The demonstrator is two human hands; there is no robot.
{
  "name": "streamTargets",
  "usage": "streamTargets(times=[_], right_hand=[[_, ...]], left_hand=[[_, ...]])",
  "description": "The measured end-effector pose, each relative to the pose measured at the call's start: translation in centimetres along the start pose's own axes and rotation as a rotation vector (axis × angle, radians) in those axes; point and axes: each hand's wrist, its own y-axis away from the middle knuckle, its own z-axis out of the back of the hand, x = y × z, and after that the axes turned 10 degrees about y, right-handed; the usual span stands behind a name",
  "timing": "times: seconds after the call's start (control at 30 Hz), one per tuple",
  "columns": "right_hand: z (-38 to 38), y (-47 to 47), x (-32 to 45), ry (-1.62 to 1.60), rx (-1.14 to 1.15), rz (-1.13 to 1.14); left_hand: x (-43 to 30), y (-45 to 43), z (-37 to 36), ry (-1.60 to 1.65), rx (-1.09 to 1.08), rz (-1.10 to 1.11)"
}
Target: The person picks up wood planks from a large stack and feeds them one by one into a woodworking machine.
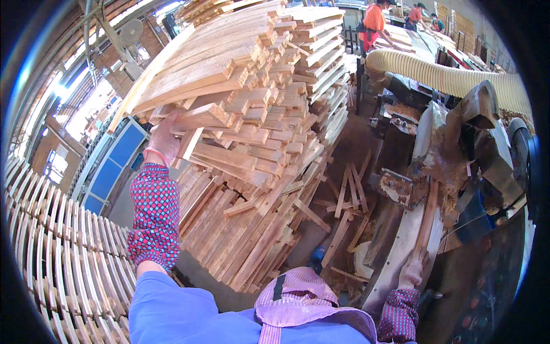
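My left hand [164, 139], in a pale glove, grips a short wooden board [200, 118] at the near side of a tall stack of boards [253, 142]. Its fingertips are partly hidden behind that wood. Low on the right, my right hand [411, 271], also gloved, holds the near end of a long wooden strip [429, 210]. This strip lies along the metal bed [393, 262] of a woodworking machine [447, 142]. The strip's far end disappears under the machine's dusty head.
A ribbed extraction hose [447, 71] arches over the machine. Loose offcuts [352, 193] litter the floor between stack and machine. More boards [227, 241] lie in a low pile before me. Slatted wood [68, 258] stands at left. Several people [374, 23] work at far tables.
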Motion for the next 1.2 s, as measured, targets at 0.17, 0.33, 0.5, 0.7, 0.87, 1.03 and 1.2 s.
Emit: streamTargets(times=[0.17,0.33,0.5,0.7,0.87,1.03,1.2], right_hand=[[-3.8,-7.5,-0.7,-0.03,-0.201,0.008],[7.4,-7.6,6.6,-1.188,-0.117,-0.079],[30.3,2.4,16.3,-1.621,0.057,0.943],[29.3,8.7,15.7,-1.154,0.214,0.832],[21.4,16.3,6.0,-0.764,0.353,0.004],[11.0,20.8,2.1,-0.546,-0.165,0.008],[7.5,15.0,2.3,-0.044,0.106,-0.118]], left_hand=[[-0.9,0.6,-1.6,0.957,-0.168,0.217],[-9.4,12.5,-4.7,1.085,-0.373,0.099],[-13.6,22.7,-15.3,1.065,-0.318,0.022],[-12.2,25.6,-18.0,-0.111,0.027,-0.405],[-16.4,7.2,-6.8,-0.72,-0.457,-0.845],[-15.9,-11.2,7.3,-1.038,-0.234,0.049],[-11.0,-14.8,6.4,-0.928,-0.044,0.376]])
